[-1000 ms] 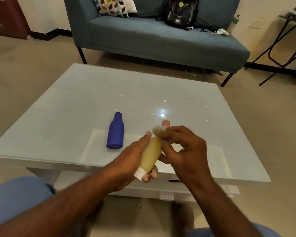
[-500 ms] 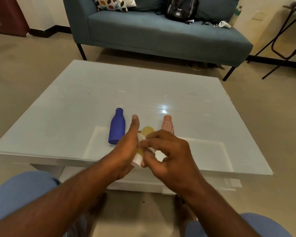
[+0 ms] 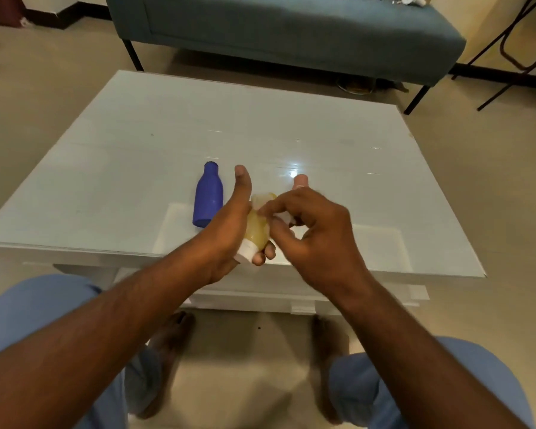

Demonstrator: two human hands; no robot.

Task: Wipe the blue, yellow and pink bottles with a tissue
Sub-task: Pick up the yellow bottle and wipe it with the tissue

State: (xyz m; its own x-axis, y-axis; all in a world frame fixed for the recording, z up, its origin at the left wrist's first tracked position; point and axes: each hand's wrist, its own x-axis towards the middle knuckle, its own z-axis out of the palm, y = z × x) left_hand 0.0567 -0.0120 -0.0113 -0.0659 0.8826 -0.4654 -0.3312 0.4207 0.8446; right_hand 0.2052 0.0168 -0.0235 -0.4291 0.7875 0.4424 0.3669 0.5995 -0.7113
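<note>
the left hand [image 3: 229,230] holds the yellow bottle [image 3: 257,227] above the worktop's [image 3: 322,156] near edge while the right hand [image 3: 316,230] pinches the tissue [image 3: 283,216] against it. wiping looks midway: the blue bottle [image 3: 208,199] lies just left, the pink bottle [image 3: 300,180] behind the hands.

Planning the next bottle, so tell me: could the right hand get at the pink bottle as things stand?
Probably yes, once free. The pink bottle lies on the table just beyond the right hand, nothing between them, but that hand pinches the tissue.
</note>
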